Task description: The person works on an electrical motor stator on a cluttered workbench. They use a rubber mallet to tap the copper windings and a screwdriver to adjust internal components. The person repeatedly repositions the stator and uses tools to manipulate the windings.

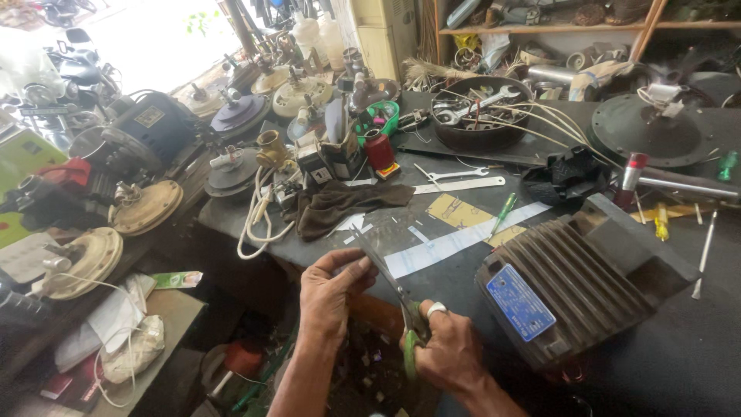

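We see two hands at the front edge of the bench [432, 266]: the right hand [444, 351] is closed around the green handles of one pair of scissors [390, 286]. The left hand [332, 289] pinches one small paper piece, barely visible, at the blades, near one long white strip [463, 239] and one ribbed motor housing [579, 278].

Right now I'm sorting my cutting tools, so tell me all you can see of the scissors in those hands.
The scissors have long grey metal blades and green handles. The right hand grips the handles, a pale ring on one finger. The blades point up and away, tilted left, over the dark bench edge. The left hand pinches by the blades; what it holds is too small to tell. A white strip lies beyond.
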